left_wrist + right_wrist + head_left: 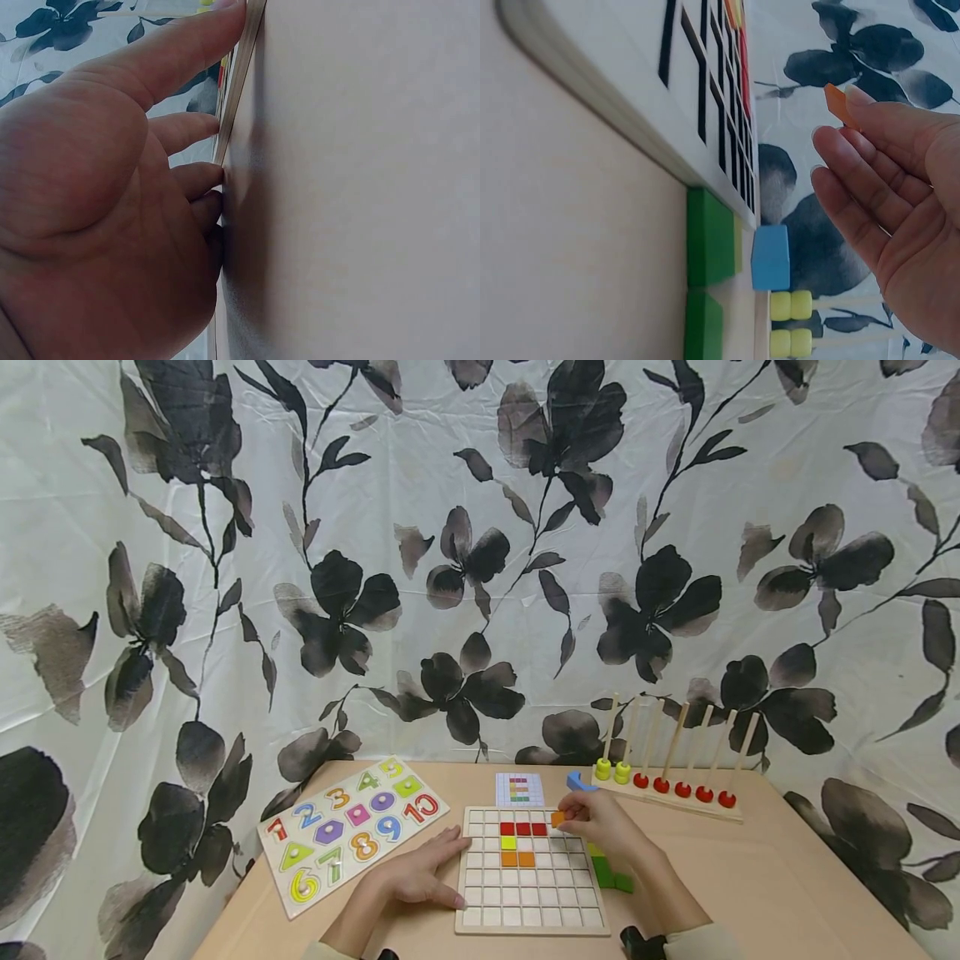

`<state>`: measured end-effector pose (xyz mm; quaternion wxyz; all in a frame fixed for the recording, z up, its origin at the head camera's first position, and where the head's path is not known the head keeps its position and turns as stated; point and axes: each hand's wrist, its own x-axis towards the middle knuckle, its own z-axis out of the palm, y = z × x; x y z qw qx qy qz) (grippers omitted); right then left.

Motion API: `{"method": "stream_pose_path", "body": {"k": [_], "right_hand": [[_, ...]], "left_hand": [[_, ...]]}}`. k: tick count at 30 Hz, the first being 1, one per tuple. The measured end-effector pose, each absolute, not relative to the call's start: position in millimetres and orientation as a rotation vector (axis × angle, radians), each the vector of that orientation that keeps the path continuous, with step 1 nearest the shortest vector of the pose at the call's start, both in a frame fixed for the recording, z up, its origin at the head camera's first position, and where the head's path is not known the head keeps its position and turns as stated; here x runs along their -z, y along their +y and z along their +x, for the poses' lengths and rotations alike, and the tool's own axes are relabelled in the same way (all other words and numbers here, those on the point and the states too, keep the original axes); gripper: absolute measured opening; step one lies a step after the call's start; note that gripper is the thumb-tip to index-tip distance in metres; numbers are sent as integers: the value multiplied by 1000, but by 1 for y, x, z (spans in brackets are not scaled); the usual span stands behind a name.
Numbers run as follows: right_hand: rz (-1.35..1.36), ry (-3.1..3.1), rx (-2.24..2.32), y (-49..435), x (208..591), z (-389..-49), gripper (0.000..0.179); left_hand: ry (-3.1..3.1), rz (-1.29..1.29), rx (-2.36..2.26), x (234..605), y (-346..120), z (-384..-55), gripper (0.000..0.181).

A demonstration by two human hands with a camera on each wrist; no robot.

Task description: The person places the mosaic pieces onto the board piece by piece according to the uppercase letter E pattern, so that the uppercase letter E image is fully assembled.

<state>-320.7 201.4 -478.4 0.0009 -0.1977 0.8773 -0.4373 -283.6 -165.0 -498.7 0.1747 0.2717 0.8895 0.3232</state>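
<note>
A wooden grid board [555, 893] lies in the middle of the table, with three red blocks [523, 829] in a row, a yellow block [508, 842] and two orange blocks [517, 859] in its cells. Between thumb and fingertips my right hand [611, 827] pinches an orange block [838, 105], held over the board's upper right part. My left hand [412, 872] rests along the board's left edge, thumb and fingers spread and touching its side. The left wrist view shows the palm of this hand beside the board's edge.
Green blocks [611, 874] lie right of the board, partly behind my right arm. Behind the board sit a pattern card [519, 790] and a blue block [579, 782]. A peg stacker [667, 792] with beads stands back right; a number puzzle [352, 835] lies left.
</note>
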Motion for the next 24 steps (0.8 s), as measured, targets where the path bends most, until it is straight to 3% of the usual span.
{"method": "stream_pose_path", "body": {"k": [24], "right_hand": [[-791,2658,1218,184,491,-319,19]], "left_hand": [[2520,753,-925,501,-166,-287,95]]}}
